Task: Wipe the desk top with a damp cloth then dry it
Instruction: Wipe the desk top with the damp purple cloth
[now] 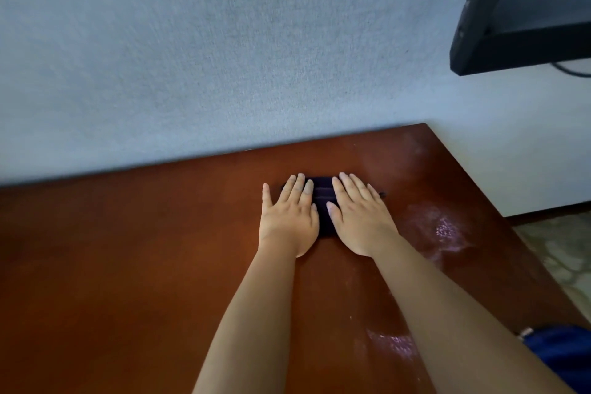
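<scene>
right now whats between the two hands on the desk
In the head view, a strip of the dark folded cloth shows between the left hand and right hand; both press flat on it, on the desk top.

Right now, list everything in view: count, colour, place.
desk top: one, reddish-brown, against the wall, shiny streaks on its right side
cloth: one, dark, folded, on the desk near the back edge
wall: one, pale grey-blue, behind the desk
screen: one, black-framed, upper right
blue fabric: one piece, lower right
left hand: one, flat on the cloth
right hand: one, flat on the cloth
</scene>
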`<state>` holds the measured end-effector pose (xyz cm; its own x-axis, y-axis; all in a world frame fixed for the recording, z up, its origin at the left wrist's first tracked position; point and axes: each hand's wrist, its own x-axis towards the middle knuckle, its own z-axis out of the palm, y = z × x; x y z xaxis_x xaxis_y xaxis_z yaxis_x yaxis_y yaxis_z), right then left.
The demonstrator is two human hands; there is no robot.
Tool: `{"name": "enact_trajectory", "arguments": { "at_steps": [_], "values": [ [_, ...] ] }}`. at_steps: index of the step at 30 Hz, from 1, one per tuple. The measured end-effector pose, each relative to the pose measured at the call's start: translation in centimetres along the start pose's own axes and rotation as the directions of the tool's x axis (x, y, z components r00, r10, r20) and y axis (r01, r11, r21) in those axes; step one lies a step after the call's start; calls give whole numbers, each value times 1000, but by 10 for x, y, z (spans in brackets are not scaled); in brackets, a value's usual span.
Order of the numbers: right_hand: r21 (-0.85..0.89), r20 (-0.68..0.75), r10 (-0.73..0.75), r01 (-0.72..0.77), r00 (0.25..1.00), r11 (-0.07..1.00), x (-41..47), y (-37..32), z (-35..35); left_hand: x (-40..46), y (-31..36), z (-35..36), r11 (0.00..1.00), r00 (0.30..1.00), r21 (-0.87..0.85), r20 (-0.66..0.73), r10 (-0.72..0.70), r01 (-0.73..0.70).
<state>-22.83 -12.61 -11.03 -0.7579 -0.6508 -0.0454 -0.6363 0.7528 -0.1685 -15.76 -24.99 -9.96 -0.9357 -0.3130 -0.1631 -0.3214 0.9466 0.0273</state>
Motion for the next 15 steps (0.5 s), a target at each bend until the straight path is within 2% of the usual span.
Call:
{"name": "enact_trajectory", "arguments": {
  "at_steps": [7,15],
  "values": [
    [1,-21,-13,13,1000,1000,18,8,2,20,-1,-2,1000,999,11,-24,27,-27],
    [-17,4,-22,22,1000,1000,80,33,-6,84,1,-12,1000,999,9,-51,11,-10]
  ]
}}
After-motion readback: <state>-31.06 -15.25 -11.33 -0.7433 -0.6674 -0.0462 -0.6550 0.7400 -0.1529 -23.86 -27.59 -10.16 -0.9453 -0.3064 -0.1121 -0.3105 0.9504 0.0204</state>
